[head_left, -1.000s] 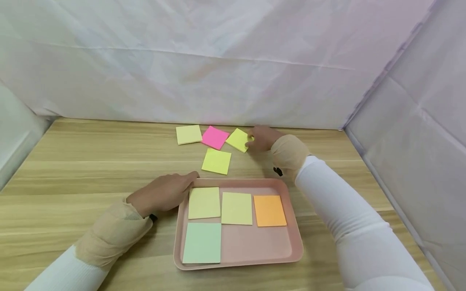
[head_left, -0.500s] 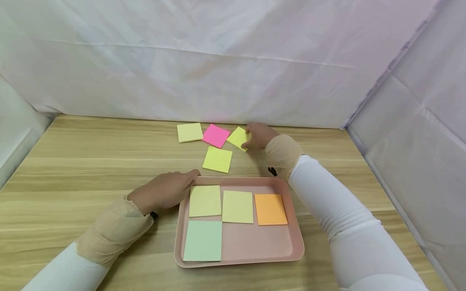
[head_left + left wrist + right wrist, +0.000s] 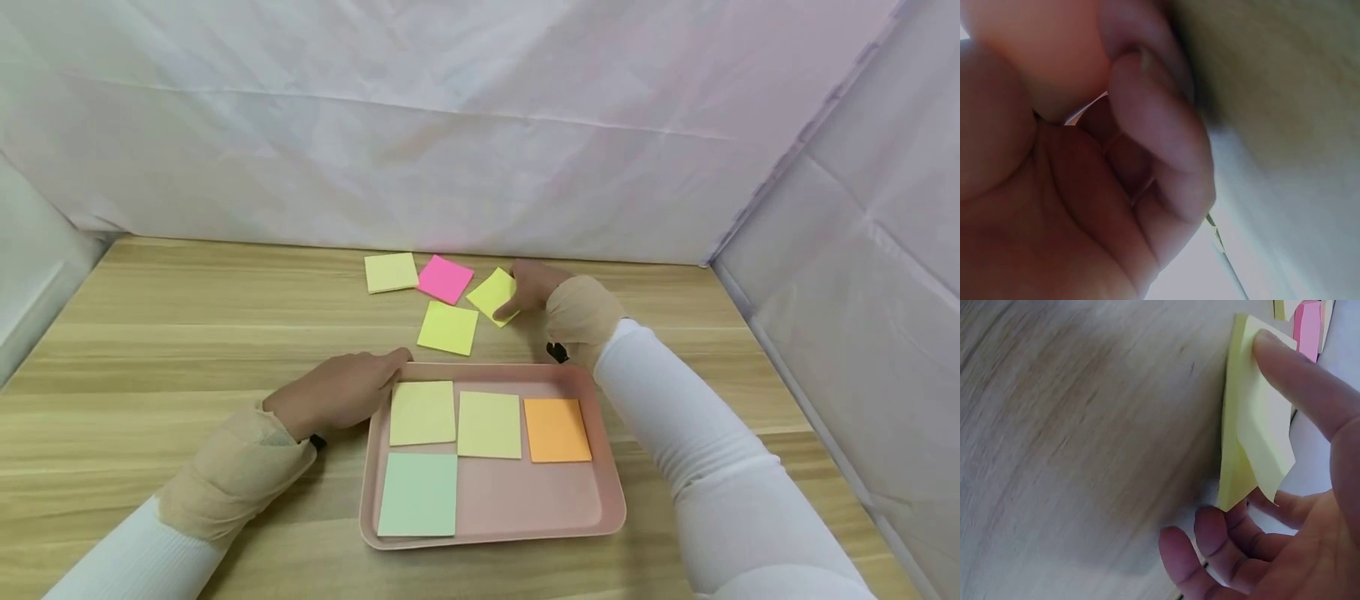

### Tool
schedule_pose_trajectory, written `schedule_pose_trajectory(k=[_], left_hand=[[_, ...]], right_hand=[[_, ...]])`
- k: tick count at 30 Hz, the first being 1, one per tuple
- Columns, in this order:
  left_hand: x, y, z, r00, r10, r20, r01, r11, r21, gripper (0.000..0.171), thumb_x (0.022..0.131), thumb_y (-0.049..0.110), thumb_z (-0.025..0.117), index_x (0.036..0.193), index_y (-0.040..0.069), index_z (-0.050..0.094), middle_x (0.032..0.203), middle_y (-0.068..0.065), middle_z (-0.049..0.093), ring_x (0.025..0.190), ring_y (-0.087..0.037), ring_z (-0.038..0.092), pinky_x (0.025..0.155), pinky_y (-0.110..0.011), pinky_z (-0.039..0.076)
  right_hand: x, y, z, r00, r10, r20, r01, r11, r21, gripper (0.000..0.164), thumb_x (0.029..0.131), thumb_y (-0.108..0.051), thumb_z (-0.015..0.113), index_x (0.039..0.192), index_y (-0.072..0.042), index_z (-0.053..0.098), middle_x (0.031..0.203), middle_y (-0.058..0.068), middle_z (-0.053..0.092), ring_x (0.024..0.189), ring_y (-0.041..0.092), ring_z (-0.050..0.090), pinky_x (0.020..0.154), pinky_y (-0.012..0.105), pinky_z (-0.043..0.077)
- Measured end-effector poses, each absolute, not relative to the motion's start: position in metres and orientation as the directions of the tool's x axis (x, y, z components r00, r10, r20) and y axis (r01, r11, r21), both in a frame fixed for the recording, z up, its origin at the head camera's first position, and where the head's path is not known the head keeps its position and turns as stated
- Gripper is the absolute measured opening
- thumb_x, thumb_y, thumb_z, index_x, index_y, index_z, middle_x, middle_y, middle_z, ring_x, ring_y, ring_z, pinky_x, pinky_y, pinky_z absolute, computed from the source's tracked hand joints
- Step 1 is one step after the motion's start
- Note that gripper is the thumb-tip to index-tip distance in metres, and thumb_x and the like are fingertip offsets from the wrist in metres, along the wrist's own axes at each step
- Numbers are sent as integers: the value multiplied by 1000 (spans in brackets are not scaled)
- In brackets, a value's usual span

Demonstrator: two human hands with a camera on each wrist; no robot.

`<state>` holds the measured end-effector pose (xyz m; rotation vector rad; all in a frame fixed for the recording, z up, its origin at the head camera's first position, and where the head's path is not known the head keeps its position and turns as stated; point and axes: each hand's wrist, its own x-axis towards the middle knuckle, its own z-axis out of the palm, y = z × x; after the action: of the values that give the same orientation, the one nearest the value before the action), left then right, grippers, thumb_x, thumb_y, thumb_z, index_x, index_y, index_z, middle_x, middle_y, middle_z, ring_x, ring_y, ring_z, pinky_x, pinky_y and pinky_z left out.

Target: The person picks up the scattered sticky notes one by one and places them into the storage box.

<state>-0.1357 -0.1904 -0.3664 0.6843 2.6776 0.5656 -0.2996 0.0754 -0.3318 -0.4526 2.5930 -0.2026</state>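
Note:
At the back of the table my right hand (image 3: 534,286) holds a bright yellow sticky note pad (image 3: 492,290). In the right wrist view the thumb lies on the pad's (image 3: 1260,406) face and the fingertips are at its lower edge; its top sheet bends up at one corner. My left hand (image 3: 339,392) grips the far left corner of a pink tray (image 3: 532,504), and its curled fingers (image 3: 1160,119) fill the left wrist view. Inside the tray are two pale yellow pads (image 3: 422,413), an orange pad (image 3: 557,430) and a mint green pad (image 3: 417,495).
Left of the held pad lie a pink pad (image 3: 446,279) and a pale yellow pad (image 3: 391,272). Another bright yellow pad (image 3: 448,328) lies between them and the tray. A white cloth wall (image 3: 375,167) rises behind the wooden table (image 3: 225,333), with another at the right.
The bright yellow pad in my right hand has turned slightly and shifted a little toward the tray. My left hand has stayed on the tray's corner.

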Motion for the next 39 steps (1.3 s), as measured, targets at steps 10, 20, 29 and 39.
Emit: schedule_pose_trajectory(k=[10,20,29,39], left_hand=[[-136,-190,-367,-832,519,-195,393,801,452,18,103,23,29,109,22,47,73,2,55,61,-14,50,60,-33,42],[-136,-189,-367,-826,529,-193,408,798,443,18,103,22,28,107,21,46,72,1,54,61,-15,49,59,-33,42],[-135,-196,-367,-827,521,-213,399,810,430,18,103,21,28,107,19,45,73,0,53,63,-16,49,61,-33,42],[-135,-200,-368,-830,522,-199,404,807,432,19,103,20,29,110,20,46,83,-1,57,68,-15,51,64,-35,44]], right_hand=[[-294,78,-329,-829,-337,-446,-284,941,-183,51,75,-43,77,92,-5,46,83,5,44,75,20,42,67,31,37],[-289,94,-330,-843,-395,-366,-314,913,-262,44,91,-21,61,127,-3,43,106,15,55,89,25,54,76,36,44],[-271,104,-313,-842,-411,-349,-248,870,-426,31,99,-9,43,130,-6,43,98,17,58,61,19,52,53,29,43],[-229,117,-297,-851,-497,-168,-356,783,-511,23,100,-9,39,119,-10,51,97,6,59,61,20,48,54,31,42]])
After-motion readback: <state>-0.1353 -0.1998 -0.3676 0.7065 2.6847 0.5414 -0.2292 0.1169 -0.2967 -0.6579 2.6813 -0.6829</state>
